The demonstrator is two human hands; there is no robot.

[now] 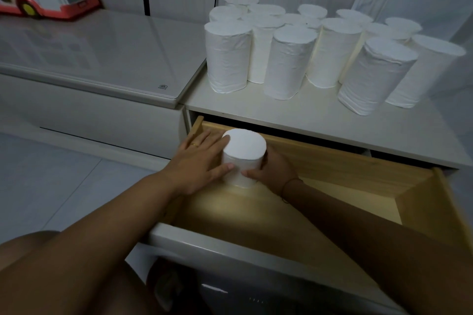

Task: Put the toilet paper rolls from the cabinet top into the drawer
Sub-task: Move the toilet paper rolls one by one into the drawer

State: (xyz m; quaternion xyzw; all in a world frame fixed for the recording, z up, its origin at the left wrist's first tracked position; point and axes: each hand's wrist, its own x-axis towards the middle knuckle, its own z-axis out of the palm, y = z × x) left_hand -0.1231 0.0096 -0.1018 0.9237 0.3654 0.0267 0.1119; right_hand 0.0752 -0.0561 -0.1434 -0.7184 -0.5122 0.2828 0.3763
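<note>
Your left hand (pixel 198 161) and right hand (pixel 272 165) clasp one toilet paper roll (pixel 243 158) from either side, axis upright, in the drawer (pixel 358 161)'s back-left corner. Remaining rolls (pixel 320 51) stand beyond on the cabinet top (pixel 294 115), nearer your right.

Two bare forearms without sleeves, left hand (pixel 198 161) bearing a thin gold ring (pixel 194 145) on one of its fingers (pixel 204 137), right hand (pixel 275 167) with a slim dark cord bracelet (pixel 290 183) looped around the wrist, bare knee at lower left.
</note>
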